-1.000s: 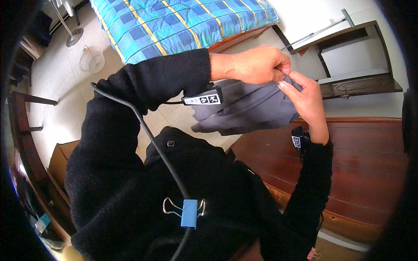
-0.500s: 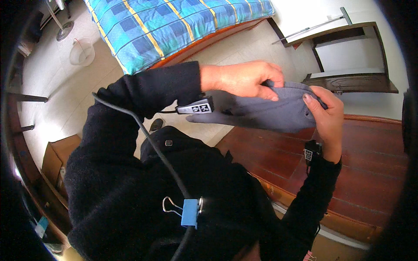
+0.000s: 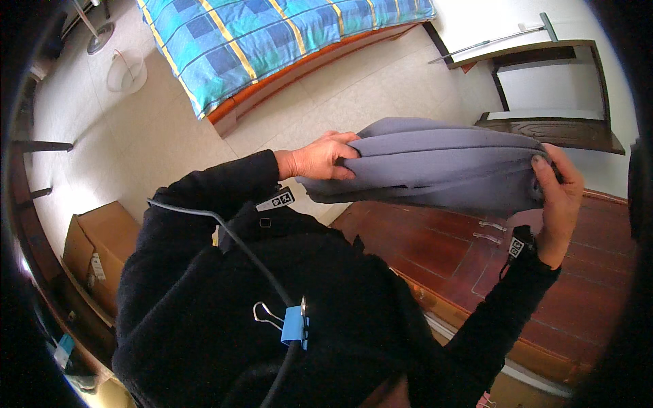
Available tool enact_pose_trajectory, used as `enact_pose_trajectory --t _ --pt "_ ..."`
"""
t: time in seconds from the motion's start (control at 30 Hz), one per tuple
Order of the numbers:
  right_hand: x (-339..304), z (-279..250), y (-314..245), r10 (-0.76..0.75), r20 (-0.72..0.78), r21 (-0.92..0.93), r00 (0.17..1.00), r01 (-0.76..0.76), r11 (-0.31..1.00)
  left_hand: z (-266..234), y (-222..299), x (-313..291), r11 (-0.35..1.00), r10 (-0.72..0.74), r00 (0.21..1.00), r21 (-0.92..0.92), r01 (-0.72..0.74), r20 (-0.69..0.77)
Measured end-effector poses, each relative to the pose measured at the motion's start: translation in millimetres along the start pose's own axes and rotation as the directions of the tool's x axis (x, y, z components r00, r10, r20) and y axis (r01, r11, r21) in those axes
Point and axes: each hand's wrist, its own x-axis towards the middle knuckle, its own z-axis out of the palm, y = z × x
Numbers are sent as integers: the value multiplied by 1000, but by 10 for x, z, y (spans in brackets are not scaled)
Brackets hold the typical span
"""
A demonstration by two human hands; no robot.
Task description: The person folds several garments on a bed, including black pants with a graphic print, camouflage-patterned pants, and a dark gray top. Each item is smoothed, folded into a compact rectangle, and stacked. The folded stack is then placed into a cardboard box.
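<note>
A grey garment (image 3: 442,160), gathered lengthwise into long folds, is stretched in the air between my hands. My left hand (image 3: 321,158) grips its left end, with the thumb below and the fingers over the top fold. At the other end my right hand (image 3: 561,194) pinches a corner, its thumb lying on the cloth. The exact kind of garment cannot be made out while it is folded. Part of its lower edge hangs loose over the red-brown wooden cabinet (image 3: 442,251).
A bed (image 3: 286,41) with a blue plaid cover stands ahead. A clear bucket (image 3: 127,71) is on the pale floor at the far left, a cardboard box (image 3: 102,251) nearer. At the upper right is a dark-framed opening (image 3: 602,88) with a long-handled squeegee (image 3: 496,42) by it.
My left hand has moved left and down along the garment, and my right hand has moved right. The cloth is now drawn out longer, and its ribbed edge no longer shows.
</note>
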Motion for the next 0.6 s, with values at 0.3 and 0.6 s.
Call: enact_pose_trajectory --t 0.3,0.6 --pt "-28 -538 103 -30 -117 -74 993 21 997 199 -590 -372 968 -238 971 -83 237 6" --pt "-87 -852 215 -64 -109 -81 992 55 995 205 -834 -339 974 -224 973 22 225 -60"
